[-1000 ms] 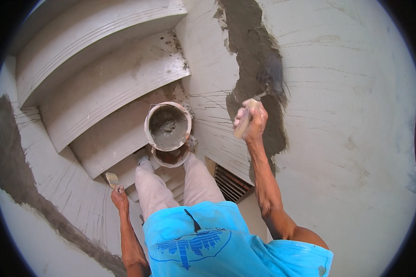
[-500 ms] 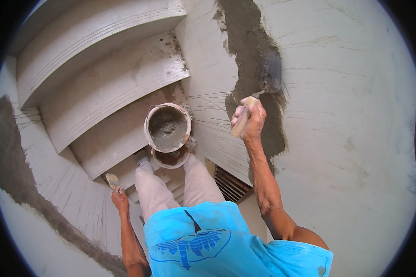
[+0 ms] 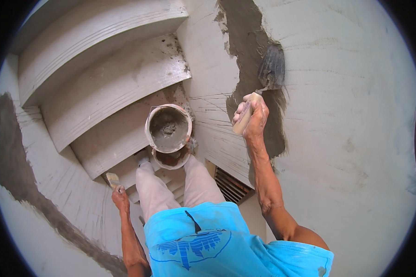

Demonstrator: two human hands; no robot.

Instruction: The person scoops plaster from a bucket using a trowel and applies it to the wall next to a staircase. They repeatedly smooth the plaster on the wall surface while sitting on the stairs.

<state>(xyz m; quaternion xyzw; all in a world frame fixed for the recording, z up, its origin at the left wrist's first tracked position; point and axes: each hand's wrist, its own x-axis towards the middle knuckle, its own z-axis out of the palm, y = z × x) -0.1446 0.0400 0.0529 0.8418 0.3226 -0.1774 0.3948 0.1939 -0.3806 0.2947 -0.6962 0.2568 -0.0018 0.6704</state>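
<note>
My right hand (image 3: 253,116) is closed around the pale handle of a trowel (image 3: 272,68). The trowel's dark, wet blade lies against a strip of grey mortar (image 3: 248,39) on the right wall, near the strip's right edge. At the lower left, my left hand (image 3: 120,199) grips a paintbrush (image 3: 112,179) with pale bristles pointing up and away from me. In front of my legs stands a bucket (image 3: 147,127) of wet grey mortar (image 3: 168,129). A second bucket (image 3: 184,161) sits partly hidden under its near side, with brownish contents.
Concrete stairs (image 3: 111,83) rise at the upper left. A slatted vent (image 3: 231,184) sits low in the right wall. Another mortar band (image 3: 18,161) runs down the left wall. The pale right wall (image 3: 346,138) bears scratches and stains.
The trowel has shifted slightly, and its blade now shows sharply where it was smeared by motion. My left hand and the paintbrush have barely moved.
</note>
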